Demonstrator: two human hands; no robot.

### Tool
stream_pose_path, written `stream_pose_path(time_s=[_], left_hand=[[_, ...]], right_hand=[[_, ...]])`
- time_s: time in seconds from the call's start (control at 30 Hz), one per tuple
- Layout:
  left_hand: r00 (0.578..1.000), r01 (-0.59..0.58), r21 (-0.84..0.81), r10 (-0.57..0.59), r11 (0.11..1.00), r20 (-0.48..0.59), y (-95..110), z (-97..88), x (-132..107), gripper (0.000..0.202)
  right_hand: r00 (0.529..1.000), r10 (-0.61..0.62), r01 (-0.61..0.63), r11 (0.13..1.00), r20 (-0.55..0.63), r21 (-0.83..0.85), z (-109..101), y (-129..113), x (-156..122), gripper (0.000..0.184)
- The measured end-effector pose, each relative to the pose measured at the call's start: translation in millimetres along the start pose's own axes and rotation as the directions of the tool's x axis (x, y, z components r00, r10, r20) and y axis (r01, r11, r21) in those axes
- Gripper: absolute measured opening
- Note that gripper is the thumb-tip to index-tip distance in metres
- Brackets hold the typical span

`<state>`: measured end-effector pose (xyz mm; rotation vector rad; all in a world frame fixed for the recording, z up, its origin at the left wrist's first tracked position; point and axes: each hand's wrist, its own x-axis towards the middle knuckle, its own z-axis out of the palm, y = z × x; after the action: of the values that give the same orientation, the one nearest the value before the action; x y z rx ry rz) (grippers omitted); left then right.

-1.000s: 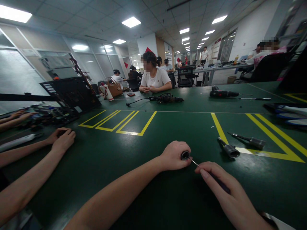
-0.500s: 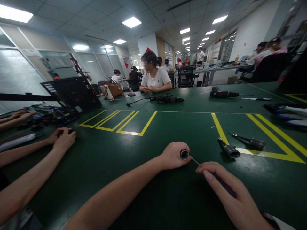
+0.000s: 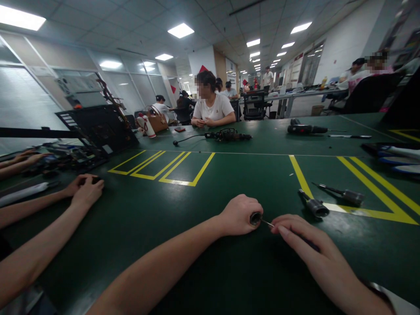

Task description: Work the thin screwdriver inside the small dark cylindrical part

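Note:
My left hand [image 3: 241, 215] is closed around a dark metal hole saw [image 3: 255, 218], its round open end facing me. The rest of that piece is hidden inside the fist. In my right hand [image 3: 305, 245] is a thin screwdriver [image 3: 267, 223], pinched near the shaft. Its dark handle is mostly covered by the fingers, and the tip meets the hole saw's side near the rim; the exact contact is too small to make out. Two similar hole saws with shanks, one nearer [image 3: 316, 208] and one farther [image 3: 352, 197], lie beyond my right hand.
A black power drill [image 3: 306, 127] and a cabled device [image 3: 228, 134] lie farther back on the green table [image 3: 183, 262]. Yellow tape [image 3: 205, 168] marks its surface. At left are a co-worker's hands [image 3: 87, 190] and dark equipment [image 3: 98, 127]. A person [image 3: 213, 109] sits opposite.
My left hand has turned slightly and shifted a little right with the hole saw. My right hand has moved closer, so less of the screwdriver's shaft shows.

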<state>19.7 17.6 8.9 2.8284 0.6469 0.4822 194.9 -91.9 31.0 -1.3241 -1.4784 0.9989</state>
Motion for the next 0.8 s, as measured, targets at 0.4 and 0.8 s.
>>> stream_pose_path(time_s=[0.4, 0.8], left_hand=[[0.998, 0.056, -0.116, -0.056, 0.992, 0.004, -4.6, 1.5, 0.3, 0.006], [1.000, 0.007, -0.021, -0.007, 1.000, 0.029, -1.1, 0.0, -1.0, 0.008]], right_hand=[[0.942, 0.335, -0.306, 0.809, 0.034, 0.502, 0.9, 10.1, 10.2, 0.029], [0.995, -0.086, 0.087, 0.996, 0.056, -0.029, -0.6, 6.4, 1.9, 0.023]])
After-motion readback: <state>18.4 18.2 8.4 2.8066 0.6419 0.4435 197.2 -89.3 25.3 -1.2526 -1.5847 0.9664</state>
